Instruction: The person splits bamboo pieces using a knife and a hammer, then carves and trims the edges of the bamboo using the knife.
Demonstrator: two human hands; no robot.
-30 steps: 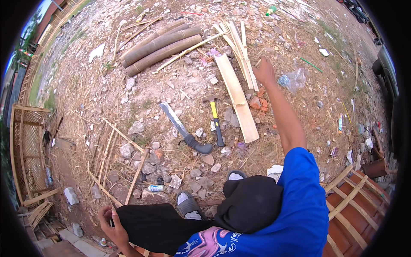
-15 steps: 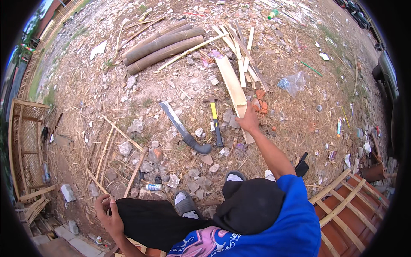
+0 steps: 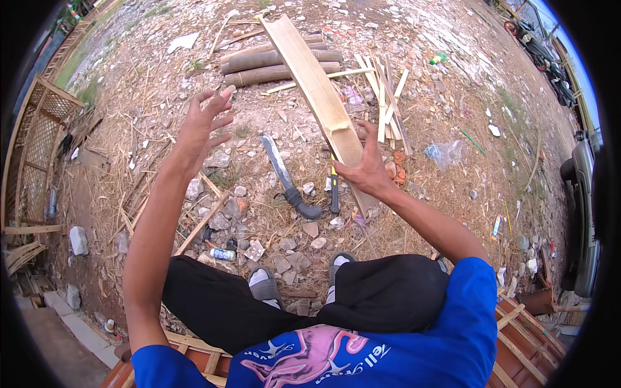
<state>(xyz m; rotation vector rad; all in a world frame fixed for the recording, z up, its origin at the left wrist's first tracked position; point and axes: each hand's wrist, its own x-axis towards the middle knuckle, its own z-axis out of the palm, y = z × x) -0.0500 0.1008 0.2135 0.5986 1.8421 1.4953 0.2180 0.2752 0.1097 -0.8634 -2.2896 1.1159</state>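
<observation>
My right hand (image 3: 367, 165) grips a split bamboo half (image 3: 310, 81) near its lower end, thumb on one edge and fingers on the other. The pale hollow side faces up, showing a broken node wall inside; the piece slants away to the far left. My left hand (image 3: 206, 132) is raised to the left of it, fingers spread, holding nothing. Between my arms a machete (image 3: 278, 168) with a dark curved handle lies on the ground. Beside it a hammer (image 3: 334, 187) with a yellow and black handle is partly hidden by the bamboo.
Uncut bamboo poles (image 3: 284, 72) lie beyond the split piece. Pale bamboo strips (image 3: 381, 97) are piled to their right, near a clear plastic bag (image 3: 445, 154) and broken red brick (image 3: 398, 169). Stones and a small can (image 3: 223, 254) lie before my feet. A lattice panel (image 3: 39, 149) stands left.
The split bamboo has been raised off the ground and swung left, its far end now over the poles. My left hand has come up and forward from beside my knee.
</observation>
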